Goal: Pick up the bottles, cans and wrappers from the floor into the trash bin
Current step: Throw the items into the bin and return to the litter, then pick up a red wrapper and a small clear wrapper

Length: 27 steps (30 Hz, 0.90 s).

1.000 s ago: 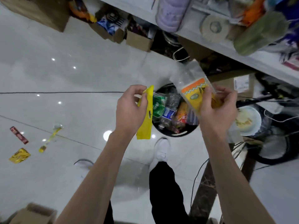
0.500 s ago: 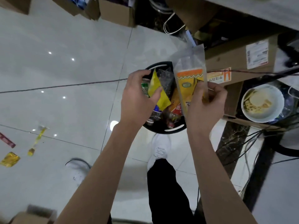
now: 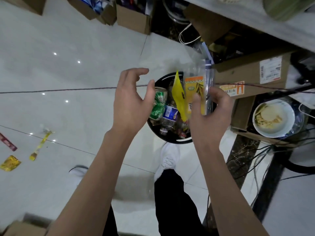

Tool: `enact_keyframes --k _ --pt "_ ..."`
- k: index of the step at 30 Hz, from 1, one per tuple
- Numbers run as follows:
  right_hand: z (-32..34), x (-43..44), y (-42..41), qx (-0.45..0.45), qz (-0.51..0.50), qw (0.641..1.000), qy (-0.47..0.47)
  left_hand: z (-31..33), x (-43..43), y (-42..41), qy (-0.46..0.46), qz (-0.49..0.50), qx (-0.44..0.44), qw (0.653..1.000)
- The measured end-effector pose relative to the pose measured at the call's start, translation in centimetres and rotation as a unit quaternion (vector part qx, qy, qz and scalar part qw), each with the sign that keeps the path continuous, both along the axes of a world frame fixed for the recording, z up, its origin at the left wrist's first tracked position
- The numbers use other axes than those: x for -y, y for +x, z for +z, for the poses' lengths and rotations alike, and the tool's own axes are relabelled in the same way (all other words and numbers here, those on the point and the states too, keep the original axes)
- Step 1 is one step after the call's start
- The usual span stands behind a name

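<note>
Two wrappers drop toward the trash bin [image 3: 170,142] as we let go. Half a second ago the left hand [image 3: 132,101] pinched the yellow wrapper [image 3: 178,96] and the right hand [image 3: 210,118] gripped the orange-and-clear packet [image 3: 196,89]. Now both pieces hang over the bin's mouth, above a crushed green can [image 3: 159,103] and a blue-labelled bottle [image 3: 169,114] already inside. The left fingers are spread wide and hold nothing. The right fingers are loosely curled and apart, the thumb overlapping the packet's lower part, so we cannot tell whether it still brushes it. We judge this drop all but done. Three pieces remain on the floor well to the left: a red wrapper [image 3: 7,142], a yellow stick wrapper [image 3: 40,145] and a gold wrapper [image 3: 10,163]. A cardboard box [image 3: 252,72] stands just beside the bin on the right, with a bowl [image 3: 272,116] and loose cables [image 3: 255,159] near it, and our white shoe [image 3: 168,159] sits just beside the near rim; none of it blocks the way left.
</note>
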State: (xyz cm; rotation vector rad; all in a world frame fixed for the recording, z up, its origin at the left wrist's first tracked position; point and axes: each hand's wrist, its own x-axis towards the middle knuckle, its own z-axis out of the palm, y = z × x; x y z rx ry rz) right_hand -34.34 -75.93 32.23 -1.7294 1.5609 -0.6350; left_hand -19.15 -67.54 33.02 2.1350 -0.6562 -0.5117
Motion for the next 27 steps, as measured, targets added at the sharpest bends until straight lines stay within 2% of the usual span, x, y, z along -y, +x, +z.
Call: enact_keyframes --k 10,17,27 --pt "5.0 -6.7 8.8 0.030 0.124 0.986 -0.107 4.7 -10.8 6.8 -0.005 0.080 0.027 0.996" --pt "6.3 -18.4 17.1 0.040 0.226 0.971 -0.063 5.7 -25.0 11.2 0.017 0.168 0.013 0.986" --pt "5.8 -41.0 28.1 0.039 0.414 0.909 0.000 4.7 -50.4 14.9 0.062 0.338 0.007 0.939"
